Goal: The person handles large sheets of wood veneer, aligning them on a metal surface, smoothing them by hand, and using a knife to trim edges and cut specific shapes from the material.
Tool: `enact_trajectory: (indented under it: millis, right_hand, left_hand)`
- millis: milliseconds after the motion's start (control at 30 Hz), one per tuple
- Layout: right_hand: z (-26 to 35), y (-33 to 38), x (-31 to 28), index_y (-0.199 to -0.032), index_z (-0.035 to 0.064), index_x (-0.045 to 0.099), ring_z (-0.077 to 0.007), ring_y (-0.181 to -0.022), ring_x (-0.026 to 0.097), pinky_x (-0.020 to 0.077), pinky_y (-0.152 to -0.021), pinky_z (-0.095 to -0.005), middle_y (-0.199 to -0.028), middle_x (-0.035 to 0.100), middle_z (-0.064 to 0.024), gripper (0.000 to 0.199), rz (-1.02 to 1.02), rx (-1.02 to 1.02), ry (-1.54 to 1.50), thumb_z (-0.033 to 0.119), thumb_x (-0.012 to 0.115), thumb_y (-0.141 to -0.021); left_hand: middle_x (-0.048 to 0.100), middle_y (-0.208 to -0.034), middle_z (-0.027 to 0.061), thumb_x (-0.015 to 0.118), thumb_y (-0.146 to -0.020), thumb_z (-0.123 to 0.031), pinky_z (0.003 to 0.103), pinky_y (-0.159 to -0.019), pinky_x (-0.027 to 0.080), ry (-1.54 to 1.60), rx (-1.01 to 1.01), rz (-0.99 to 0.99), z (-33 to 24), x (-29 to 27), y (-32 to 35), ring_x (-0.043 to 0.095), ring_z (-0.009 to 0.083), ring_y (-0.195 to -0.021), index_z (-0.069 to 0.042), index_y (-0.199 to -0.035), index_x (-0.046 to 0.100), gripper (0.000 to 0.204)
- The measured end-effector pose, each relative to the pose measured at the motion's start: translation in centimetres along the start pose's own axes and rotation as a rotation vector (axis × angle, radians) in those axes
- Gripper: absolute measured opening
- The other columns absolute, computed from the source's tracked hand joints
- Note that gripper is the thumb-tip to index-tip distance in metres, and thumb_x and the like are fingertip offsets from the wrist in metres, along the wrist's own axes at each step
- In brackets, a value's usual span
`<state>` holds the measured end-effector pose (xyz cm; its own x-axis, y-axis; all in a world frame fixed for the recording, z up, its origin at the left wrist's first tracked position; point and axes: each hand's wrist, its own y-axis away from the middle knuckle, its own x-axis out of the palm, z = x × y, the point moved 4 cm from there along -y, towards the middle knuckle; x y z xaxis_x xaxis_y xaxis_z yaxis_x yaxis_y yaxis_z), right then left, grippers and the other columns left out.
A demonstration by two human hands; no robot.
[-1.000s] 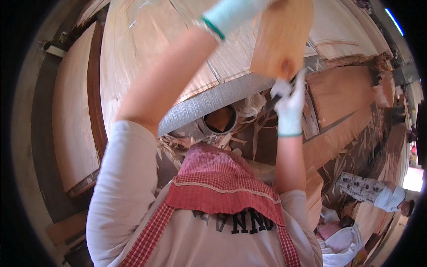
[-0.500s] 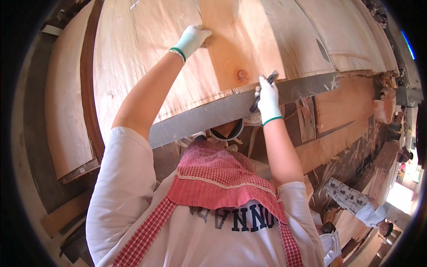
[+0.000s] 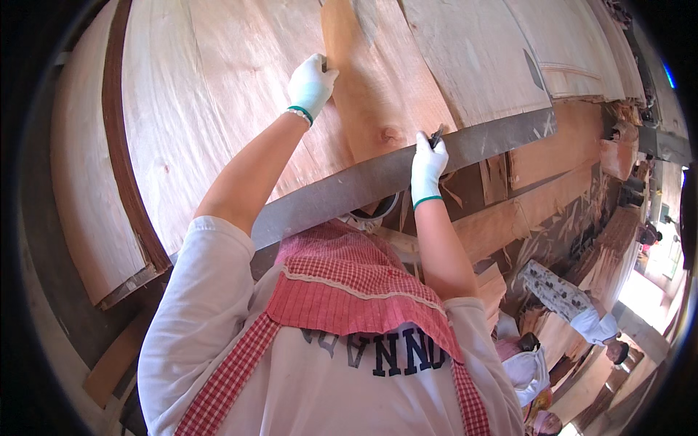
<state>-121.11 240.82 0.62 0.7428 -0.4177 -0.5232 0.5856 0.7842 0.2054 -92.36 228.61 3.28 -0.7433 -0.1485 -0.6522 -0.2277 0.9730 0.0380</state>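
Observation:
An orange-brown veneer strip (image 3: 378, 94) with a knot lies on a wide stack of pale veneer sheets (image 3: 218, 109). My left hand (image 3: 311, 83), in a white glove with a green cuff, grips the strip's left edge near its upper part. My right hand (image 3: 427, 166), gloved the same way, is closed on a small dark blade (image 3: 436, 136) at the strip's lower end. That end sits just above the grey metal table edge (image 3: 349, 190). My white shirt and red checked apron fill the lower middle of the view.
A dark brown veneer band (image 3: 123, 160) runs along the left side. More veneer sheets (image 3: 502, 58) overlap at the upper right, and stacks of wood (image 3: 552, 189) lie beyond the table. Other people (image 3: 582, 312) crouch at the lower right.
The veneer strip was held up in the air a second ago and now lies flat on the sheets. Both hands came down with it. The right hand reached the table edge.

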Motion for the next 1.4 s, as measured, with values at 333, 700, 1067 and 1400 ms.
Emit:
enact_trajectory:
  millis: [333,700,1067,1400]
  right_hand:
    - [-0.7,-1.1,-1.5,-0.097,-0.0053,0.056,-0.0299,-0.081,0.063,0.0478,-0.075,-0.0440,-0.090,0.065,-0.0214,0.036,-0.259,-0.132,0.077,0.029,0.065,-0.087]
    - [5.2,3.0,6.2,-0.089,-0.0030,0.050,-0.0262,-0.056,0.056,0.0472,-0.055,-0.0397,-0.077,0.054,-0.0171,0.034,0.491,-0.074,0.173,0.030,0.050,-0.096]
    - [20.7,-3.6,22.6,-0.109,0.0084,0.058,-0.0353,-0.095,0.067,0.0526,-0.083,-0.0485,-0.103,0.068,-0.0192,0.038,0.424,-0.366,0.966,0.037,0.037,-0.097]
    - [9.8,5.0,13.8,-0.094,0.0030,0.048,-0.0377,-0.065,0.066,0.0535,-0.058,-0.0482,-0.070,0.065,-0.0205,0.021,0.449,-0.571,0.855,0.024,0.046,-0.095]
  left_hand:
    - [0.068,-0.092,0.0127,0.067,-0.080,-0.022,0.042,-0.078,0.051,-0.072,-0.035,-0.070,-1.0,0.5,0.7,0.065,0.0331,-0.089,-0.007,-0.114,0.053,0.039]
    - [0.051,-0.134,0.0100,0.062,-0.079,-0.013,0.045,-0.107,0.034,-0.450,0.520,-0.148,-1.8,0.2,-3.2,0.045,0.0304,-0.126,-0.012,-0.123,0.056,0.044]
    - [0.059,-0.125,0.0105,0.047,-0.088,-0.010,0.035,-0.103,0.041,-0.176,0.703,-0.046,1.1,0.3,-14.4,0.053,0.0264,-0.120,-0.012,-0.126,0.052,0.038]
    - [0.049,-0.139,0.0041,0.055,-0.092,-0.039,0.039,-0.107,0.036,-0.405,0.751,-0.009,1.8,1.4,-14.5,0.044,0.0260,-0.129,-0.017,-0.133,0.051,0.046]
